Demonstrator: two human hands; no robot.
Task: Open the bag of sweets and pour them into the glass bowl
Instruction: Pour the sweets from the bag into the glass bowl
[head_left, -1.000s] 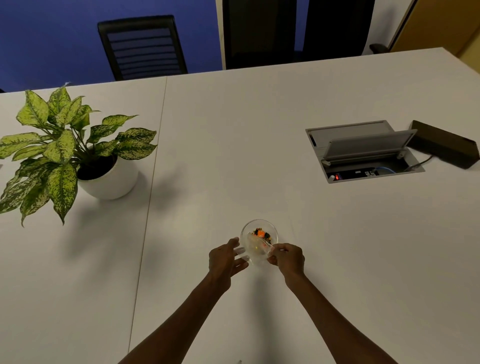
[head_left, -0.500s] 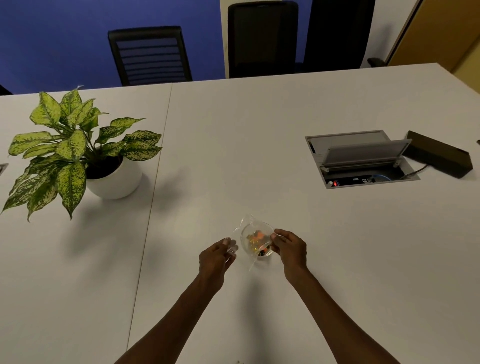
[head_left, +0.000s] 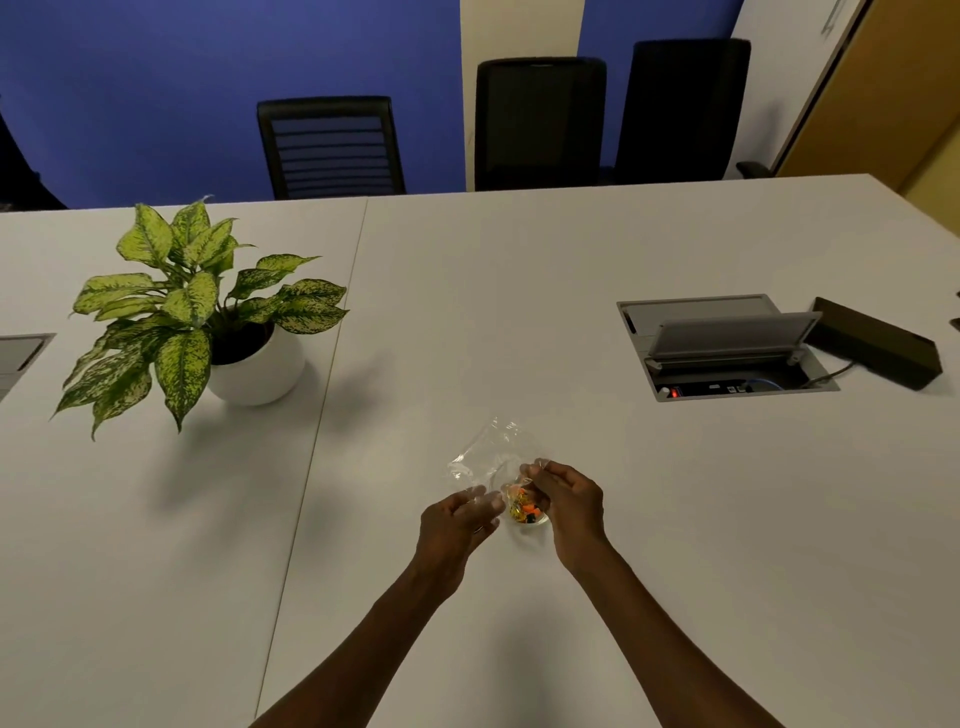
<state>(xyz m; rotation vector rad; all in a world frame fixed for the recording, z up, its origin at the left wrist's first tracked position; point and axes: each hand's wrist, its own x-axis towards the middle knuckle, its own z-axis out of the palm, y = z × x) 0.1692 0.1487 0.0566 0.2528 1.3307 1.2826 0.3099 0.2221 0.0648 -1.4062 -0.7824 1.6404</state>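
A clear plastic bag (head_left: 491, 449) is held upended over a small glass bowl (head_left: 540, 521) on the white table. My left hand (head_left: 457, 525) pinches the bag's lower left edge. My right hand (head_left: 569, 493) pinches its right edge just above the bowl. Orange, yellow and black sweets (head_left: 522, 510) lie in the bowl between my hands. The bag's upper part looks empty and crumpled, tilted away from me. Part of the bowl's rim is hidden by my fingers and the bag.
A potted plant (head_left: 208, 322) in a white pot stands at the left. An open cable box (head_left: 727, 348) is set into the table at the right, with a dark block (head_left: 878, 343) beside it. Black chairs (head_left: 332, 145) line the far edge.
The bag has tipped further up and away over the bowl and the sweets now lie in the bowl. Both hands sit slightly nearer me; the camera view has tilted up.
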